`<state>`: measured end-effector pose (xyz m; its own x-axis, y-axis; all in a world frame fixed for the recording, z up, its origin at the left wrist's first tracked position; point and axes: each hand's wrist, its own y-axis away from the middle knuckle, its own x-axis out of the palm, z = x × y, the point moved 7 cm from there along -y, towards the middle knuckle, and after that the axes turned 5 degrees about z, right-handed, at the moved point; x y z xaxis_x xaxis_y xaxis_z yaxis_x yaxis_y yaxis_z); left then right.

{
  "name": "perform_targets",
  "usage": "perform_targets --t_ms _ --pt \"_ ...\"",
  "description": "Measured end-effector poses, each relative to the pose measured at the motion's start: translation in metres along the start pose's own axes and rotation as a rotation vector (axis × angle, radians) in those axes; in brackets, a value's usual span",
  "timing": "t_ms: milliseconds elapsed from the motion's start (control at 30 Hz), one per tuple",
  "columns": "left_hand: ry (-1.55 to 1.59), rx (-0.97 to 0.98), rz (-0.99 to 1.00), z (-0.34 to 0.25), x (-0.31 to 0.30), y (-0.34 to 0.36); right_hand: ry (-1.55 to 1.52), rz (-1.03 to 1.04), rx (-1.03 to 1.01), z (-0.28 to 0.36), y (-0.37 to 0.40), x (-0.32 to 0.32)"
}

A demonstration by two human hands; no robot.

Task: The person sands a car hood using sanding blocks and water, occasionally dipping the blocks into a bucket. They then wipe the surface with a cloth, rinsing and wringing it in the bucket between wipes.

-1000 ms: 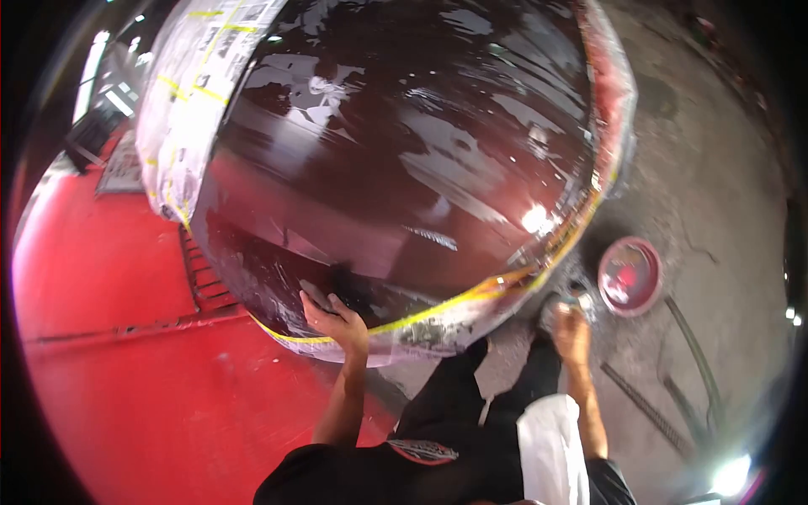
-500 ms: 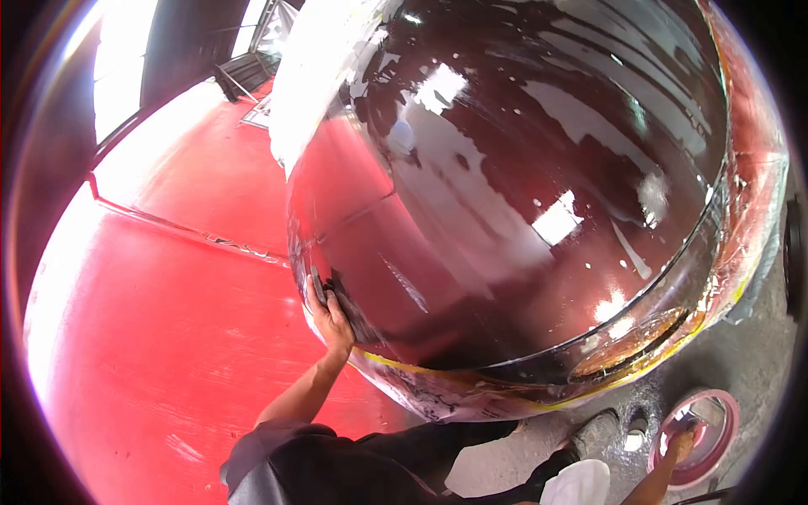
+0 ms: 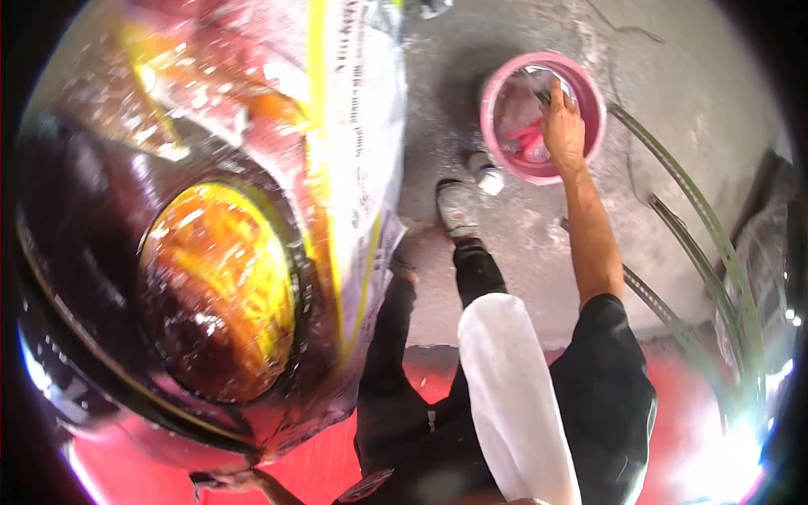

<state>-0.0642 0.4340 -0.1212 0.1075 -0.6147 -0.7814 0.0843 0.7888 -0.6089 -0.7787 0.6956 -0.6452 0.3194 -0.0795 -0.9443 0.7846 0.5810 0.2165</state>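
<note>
My right hand [image 3: 566, 126] reaches down into a pink basin [image 3: 596, 126] of cloudy water on the floor. Its fingers are curled at the water around something dark, too small to name. Bright pink material [image 3: 528, 139] shows in the water beside them. At the lower left, my left hand [image 3: 231, 481] stays by the edge of the wet dark car panel [image 3: 76, 202], closed on a small dark flat piece [image 3: 202, 478]. An amber oval lamp [image 3: 219, 286] sits in the panel.
Printed masking paper [image 3: 358, 126] with yellow tape borders the panel. A small white-topped container [image 3: 490, 178] stands near my shoe [image 3: 456, 206]. Long green perforated strips [image 3: 690, 181] lie at right on the concrete floor. Red flooring [image 3: 673, 379] lies behind me.
My view has swung right and down from the hood to the basin and lamp. The left hand remains at the panel's edge; the right hand is still in the basin.
</note>
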Motion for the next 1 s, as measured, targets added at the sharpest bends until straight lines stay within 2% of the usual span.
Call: perform_targets --t_ms 33,67,133,167,233,267,333,433,500,600,667,733,833,933,967,1000 --pt "-0.007 -0.021 -0.027 -0.002 0.002 0.002 0.061 -0.346 -0.201 0.014 0.006 -0.037" --pt "-0.009 -0.028 -0.033 -0.003 0.000 0.004 -0.109 -0.180 -0.011 0.001 0.004 -0.042" --pt "-0.020 -0.034 -0.036 -0.004 -0.002 0.004 -0.295 -0.241 -0.017 0.002 0.024 -0.053" --pt "-0.020 -0.036 -0.032 -0.004 -0.004 0.008 -0.290 -0.228 -0.015 -0.003 0.034 -0.053" --pt "-0.025 -0.043 -0.037 -0.005 -0.002 0.004 -0.030 -0.328 -0.364 0.011 0.064 -0.053" --pt "-0.022 -0.038 -0.028 -0.006 0.000 0.004 -0.027 -0.322 -0.365 0.006 0.080 -0.051" --pt "-0.023 -0.038 -0.029 -0.005 0.000 0.001 -0.009 -0.163 -0.282 -0.009 0.114 -0.041" --pt "-0.024 -0.033 -0.036 -0.005 0.000 -0.002 0.119 -0.230 -0.207 -0.042 0.172 -0.036" --pt "-0.027 -0.026 -0.033 -0.005 0.001 -0.003 0.251 -0.150 -0.098 -0.075 0.207 -0.020" --pt "-0.027 -0.018 -0.027 -0.009 0.005 -0.004 0.110 -0.038 -0.178 -0.051 0.233 0.005" --pt "-0.026 -0.020 -0.019 -0.011 0.011 0.000 0.061 0.035 -0.284 -0.030 0.245 0.050" --pt "-0.022 -0.019 -0.018 -0.012 0.014 0.003 0.056 0.058 -0.404 0.013 0.227 0.061" --pt "-0.024 0.004 -0.018 -0.012 0.015 0.002 -0.002 0.043 -0.404 0.044 0.200 0.086" --pt "-0.021 0.024 0.002 -0.010 0.020 0.000 -0.090 0.043 -0.405 0.046 0.197 0.112" --pt "-0.014 0.033 0.019 -0.006 0.022 -0.002 -0.105 -0.021 -0.387 0.038 0.201 0.118" --pt "-0.015 0.041 0.036 -0.001 0.020 -0.005 -0.109 0.011 -0.331 0.033 0.204 0.119"
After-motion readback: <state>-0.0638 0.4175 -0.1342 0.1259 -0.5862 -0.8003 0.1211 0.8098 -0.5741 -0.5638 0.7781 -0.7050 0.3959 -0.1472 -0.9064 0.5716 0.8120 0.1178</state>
